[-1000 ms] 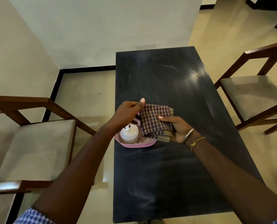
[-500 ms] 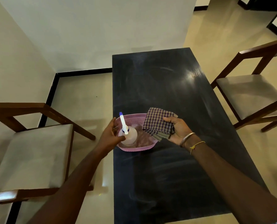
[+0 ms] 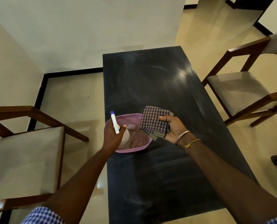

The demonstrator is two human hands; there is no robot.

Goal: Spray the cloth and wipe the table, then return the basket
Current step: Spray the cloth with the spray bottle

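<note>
A pink oval basket (image 3: 129,118) sits near the left edge of the black table (image 3: 158,88). My left hand (image 3: 112,136) is wrapped around a white spray bottle (image 3: 124,137) inside the basket; its long white nozzle with a blue tip (image 3: 114,122) sticks up over my fingers. My right hand (image 3: 175,128) holds a folded purple-and-white checked cloth (image 3: 152,121) just right of the basket, above the table, palm turned up.
A wooden chair with a grey cushion (image 3: 24,160) stands left of the table, and another (image 3: 241,92) to the right. A white wall (image 3: 86,29) runs behind the table's far end. Tiled floor surrounds the table.
My left hand let go of the cloth, dropped to the basket and closed around the spray bottle. My right hand kept the cloth and shifted it slightly right, off the basket.
</note>
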